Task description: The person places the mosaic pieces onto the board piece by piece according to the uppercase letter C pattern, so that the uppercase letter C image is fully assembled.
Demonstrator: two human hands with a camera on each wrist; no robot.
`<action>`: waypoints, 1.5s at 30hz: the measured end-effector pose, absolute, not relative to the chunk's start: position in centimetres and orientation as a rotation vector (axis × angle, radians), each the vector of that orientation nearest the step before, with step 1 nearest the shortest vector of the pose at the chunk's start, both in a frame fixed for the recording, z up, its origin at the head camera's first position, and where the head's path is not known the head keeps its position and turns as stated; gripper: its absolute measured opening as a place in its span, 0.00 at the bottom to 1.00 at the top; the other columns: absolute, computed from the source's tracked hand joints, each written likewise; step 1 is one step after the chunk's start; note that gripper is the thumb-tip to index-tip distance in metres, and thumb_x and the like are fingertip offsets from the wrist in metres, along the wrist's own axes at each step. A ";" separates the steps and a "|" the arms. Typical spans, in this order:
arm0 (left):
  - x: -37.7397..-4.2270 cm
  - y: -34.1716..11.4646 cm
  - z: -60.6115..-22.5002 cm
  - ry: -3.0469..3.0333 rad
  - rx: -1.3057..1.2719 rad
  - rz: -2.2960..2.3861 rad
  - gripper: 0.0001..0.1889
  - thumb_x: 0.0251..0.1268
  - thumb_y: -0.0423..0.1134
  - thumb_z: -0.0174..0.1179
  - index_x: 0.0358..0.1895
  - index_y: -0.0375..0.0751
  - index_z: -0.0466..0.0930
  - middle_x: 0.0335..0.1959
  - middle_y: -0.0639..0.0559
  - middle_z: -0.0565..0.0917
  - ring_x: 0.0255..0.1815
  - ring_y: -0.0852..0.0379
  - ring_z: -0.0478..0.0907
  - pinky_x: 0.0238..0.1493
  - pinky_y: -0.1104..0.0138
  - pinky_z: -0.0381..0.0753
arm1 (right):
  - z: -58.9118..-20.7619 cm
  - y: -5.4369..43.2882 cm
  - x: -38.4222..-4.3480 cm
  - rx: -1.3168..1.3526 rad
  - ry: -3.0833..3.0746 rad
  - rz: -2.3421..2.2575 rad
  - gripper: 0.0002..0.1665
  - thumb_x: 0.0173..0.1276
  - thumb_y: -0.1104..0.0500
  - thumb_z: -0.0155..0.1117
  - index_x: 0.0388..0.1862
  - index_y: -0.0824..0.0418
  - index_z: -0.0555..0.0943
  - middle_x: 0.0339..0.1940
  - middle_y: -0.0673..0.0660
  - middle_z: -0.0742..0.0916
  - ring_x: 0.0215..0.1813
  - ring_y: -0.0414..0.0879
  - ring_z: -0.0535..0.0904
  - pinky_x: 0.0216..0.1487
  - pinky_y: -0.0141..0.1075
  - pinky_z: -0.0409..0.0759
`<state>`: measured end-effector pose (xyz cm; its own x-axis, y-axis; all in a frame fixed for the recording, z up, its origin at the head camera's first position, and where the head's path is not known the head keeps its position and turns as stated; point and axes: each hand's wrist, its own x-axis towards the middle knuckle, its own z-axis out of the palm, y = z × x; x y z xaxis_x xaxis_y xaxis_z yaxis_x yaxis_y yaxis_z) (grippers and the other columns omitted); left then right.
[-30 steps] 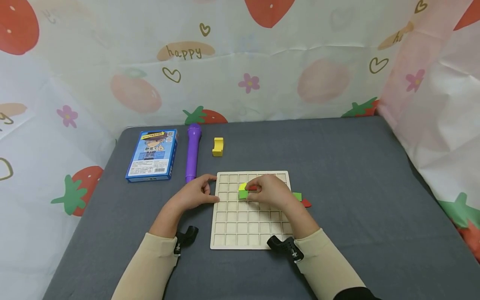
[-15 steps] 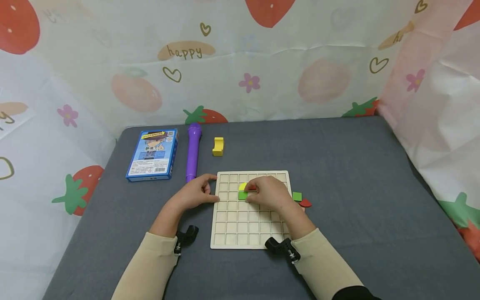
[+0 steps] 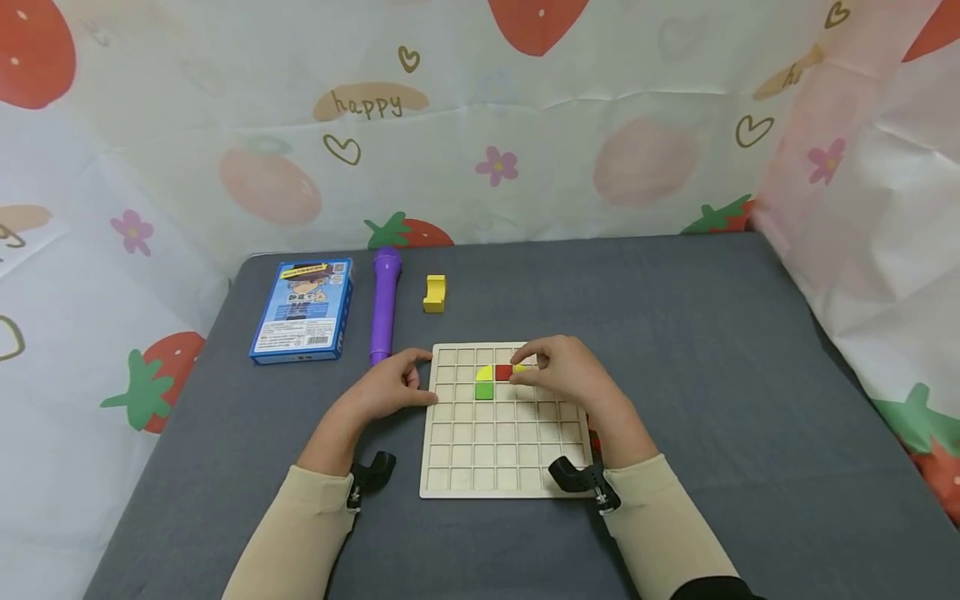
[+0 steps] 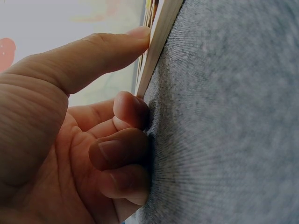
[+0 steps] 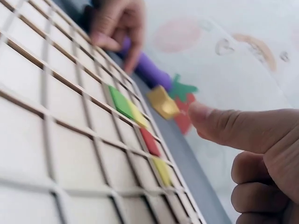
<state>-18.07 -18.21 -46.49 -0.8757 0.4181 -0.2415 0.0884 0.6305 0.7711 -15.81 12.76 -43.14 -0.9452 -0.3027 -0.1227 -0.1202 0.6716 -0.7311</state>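
Observation:
A pale wooden grid board (image 3: 465, 457) lies on the grey table. In its cells sit a green square tile (image 3: 484, 391), a yellow tile with a rounded corner (image 3: 484, 374), a red tile (image 3: 503, 373) and a second yellow tile (image 5: 161, 170), partly hidden by my right hand in the head view. My left hand (image 3: 386, 388) rests at the board's left side, thumb and index finger touching its edge. My right hand (image 3: 572, 372) hovers over the upper right of the board, thumb and index tips apart beside the red tile, holding nothing visible.
Behind the board lie a blue box (image 3: 302, 312), a purple microphone-shaped stick (image 3: 385, 304) and a yellow notched block (image 3: 434, 294). Red bits (image 3: 595, 440) show at the board's right edge, mostly covered by my right forearm. A printed cloth hangs behind the table.
My right hand has moved off the red tile to the right, uncovering it and the second yellow tile beyond. The loose pieces at the right are now mostly covered. The left hand stays still.

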 end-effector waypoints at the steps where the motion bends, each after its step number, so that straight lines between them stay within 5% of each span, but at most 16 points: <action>1: -18.1 -18.2 -46.5 2.454 0.399 1.129 0.37 0.61 0.40 0.75 0.71 0.35 0.69 0.25 0.49 0.75 0.24 0.56 0.68 0.29 0.63 0.66 | -43.0 13.3 -15.8 -0.325 2.641 -1.158 0.16 0.65 0.51 0.77 0.51 0.54 0.90 0.16 0.48 0.65 0.21 0.43 0.57 0.28 0.39 0.62; 20: -17.9 -18.1 -46.4 2.442 0.399 1.137 0.37 0.61 0.40 0.75 0.71 0.35 0.69 0.25 0.50 0.74 0.24 0.56 0.68 0.29 0.63 0.66 | -43.9 21.6 -15.1 -0.112 2.525 -1.229 0.23 0.67 0.58 0.74 0.58 0.65 0.84 0.17 0.49 0.63 0.21 0.45 0.56 0.28 0.39 0.62; 45: -17.8 -18.0 -46.2 2.447 0.404 1.133 0.36 0.61 0.39 0.75 0.71 0.34 0.69 0.25 0.50 0.74 0.24 0.56 0.68 0.29 0.63 0.65 | -44.5 21.5 -14.4 -0.063 2.504 -1.093 0.14 0.62 0.65 0.71 0.46 0.68 0.81 0.20 0.54 0.75 0.23 0.46 0.69 0.28 0.39 0.69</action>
